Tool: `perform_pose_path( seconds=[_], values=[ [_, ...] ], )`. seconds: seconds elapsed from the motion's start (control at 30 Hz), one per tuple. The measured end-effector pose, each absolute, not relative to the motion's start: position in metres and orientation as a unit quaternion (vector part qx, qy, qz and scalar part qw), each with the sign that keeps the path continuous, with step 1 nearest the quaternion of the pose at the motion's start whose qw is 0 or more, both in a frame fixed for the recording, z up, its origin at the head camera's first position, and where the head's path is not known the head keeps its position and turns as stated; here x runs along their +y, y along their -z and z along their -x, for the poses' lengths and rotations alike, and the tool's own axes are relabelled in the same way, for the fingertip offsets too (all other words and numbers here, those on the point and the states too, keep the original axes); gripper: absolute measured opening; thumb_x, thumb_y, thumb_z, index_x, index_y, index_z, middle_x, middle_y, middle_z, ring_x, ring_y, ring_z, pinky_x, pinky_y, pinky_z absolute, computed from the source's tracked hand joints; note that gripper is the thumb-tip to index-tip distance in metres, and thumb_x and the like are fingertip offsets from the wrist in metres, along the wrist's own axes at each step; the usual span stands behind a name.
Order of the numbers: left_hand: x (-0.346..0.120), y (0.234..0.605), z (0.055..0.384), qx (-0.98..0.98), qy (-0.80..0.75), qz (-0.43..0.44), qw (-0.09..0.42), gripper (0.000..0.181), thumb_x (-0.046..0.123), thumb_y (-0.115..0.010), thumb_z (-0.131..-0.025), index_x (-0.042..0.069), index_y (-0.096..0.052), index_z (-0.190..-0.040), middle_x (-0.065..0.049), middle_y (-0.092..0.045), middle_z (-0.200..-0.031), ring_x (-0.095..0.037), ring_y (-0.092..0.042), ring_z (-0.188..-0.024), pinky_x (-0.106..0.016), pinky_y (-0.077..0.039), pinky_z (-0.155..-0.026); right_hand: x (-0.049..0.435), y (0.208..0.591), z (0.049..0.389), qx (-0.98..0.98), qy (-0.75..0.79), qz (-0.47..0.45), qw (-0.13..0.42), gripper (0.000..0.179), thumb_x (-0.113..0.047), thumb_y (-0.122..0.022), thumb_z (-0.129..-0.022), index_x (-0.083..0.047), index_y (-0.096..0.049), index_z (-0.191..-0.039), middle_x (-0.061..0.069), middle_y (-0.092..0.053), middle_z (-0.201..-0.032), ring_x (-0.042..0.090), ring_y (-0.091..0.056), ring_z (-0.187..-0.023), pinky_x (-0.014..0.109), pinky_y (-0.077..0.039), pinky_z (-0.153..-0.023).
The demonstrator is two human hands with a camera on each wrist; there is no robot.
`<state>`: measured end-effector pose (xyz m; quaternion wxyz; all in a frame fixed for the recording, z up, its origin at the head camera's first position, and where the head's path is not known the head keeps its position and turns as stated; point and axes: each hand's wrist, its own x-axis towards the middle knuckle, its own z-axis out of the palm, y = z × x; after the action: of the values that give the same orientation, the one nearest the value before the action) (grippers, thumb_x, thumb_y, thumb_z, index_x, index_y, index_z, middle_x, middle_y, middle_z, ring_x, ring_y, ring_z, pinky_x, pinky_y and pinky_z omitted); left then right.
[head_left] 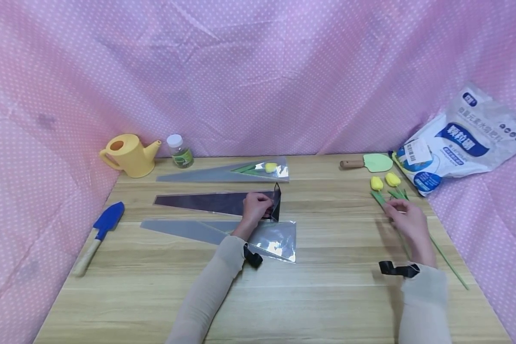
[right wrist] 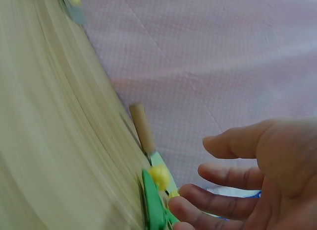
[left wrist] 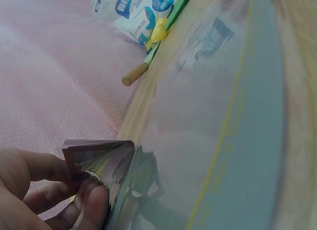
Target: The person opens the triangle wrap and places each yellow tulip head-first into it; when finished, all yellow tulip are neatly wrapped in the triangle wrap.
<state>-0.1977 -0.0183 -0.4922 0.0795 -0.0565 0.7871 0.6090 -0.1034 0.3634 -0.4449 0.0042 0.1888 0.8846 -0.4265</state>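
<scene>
My left hand (head_left: 256,209) pinches the wide mouth of a dark, tapered flower sleeve (head_left: 206,202) lying mid-table. In the left wrist view the sleeve's mouth (left wrist: 99,158) gapes around the fingertips. On the right, my right hand (head_left: 406,222) is over two yellow artificial tulips, its fingertips at the green leaf of the nearer tulip (head_left: 376,183). The other tulip (head_left: 392,179) lies just beside it, its stem running toward the table's right edge. Thumb and fingers (right wrist: 228,175) stand apart in the right wrist view.
Behind the dark sleeve lies a clear sleeve (head_left: 198,176) holding a yellow tulip (head_left: 271,167); in front lies another clear sleeve (head_left: 284,239). A yellow watering can (head_left: 131,155), jar (head_left: 180,152), blue trowel (head_left: 108,220), green trowel (head_left: 377,163) and white bag (head_left: 464,138) stand or lie around the edges.
</scene>
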Motion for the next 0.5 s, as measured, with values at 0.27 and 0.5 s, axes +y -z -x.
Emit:
perform_pose_path(
  seconds=[0.27, 0.5],
  values=[
    [-0.018, 0.492, 0.197, 0.786, -0.611, 0.054, 0.080, 0.012, 0.006, -0.068, -0.086, -0.002, -0.077, -0.085, -0.012, -0.072, -0.071, -0.008, -0.058, -0.047, -0.021, -0.052, -0.045, 0.387, 0.448, 0.090, 0.902, 0.384, -0.189, 0.053, 0.066, -0.047, -0.047, -0.102, 0.006, -0.046, -0.142, 0.031, -0.053, -0.137, 0.016, -0.056, -0.100, 0.023, -0.043, -0.074],
    [-0.019, 0.493, 0.198, 0.784, -0.613, 0.056, 0.082, 0.012, 0.007, -0.068, -0.086, -0.001, -0.077, -0.084, -0.010, -0.071, -0.069, -0.009, -0.058, -0.048, -0.022, -0.053, -0.046, 0.400, 0.450, 0.082, 0.912, 0.360, -0.174, 0.092, 0.070, -0.046, -0.050, -0.102, 0.011, -0.042, -0.143, 0.036, -0.051, -0.137, 0.012, -0.060, -0.093, 0.020, -0.049, -0.068]
  ],
)
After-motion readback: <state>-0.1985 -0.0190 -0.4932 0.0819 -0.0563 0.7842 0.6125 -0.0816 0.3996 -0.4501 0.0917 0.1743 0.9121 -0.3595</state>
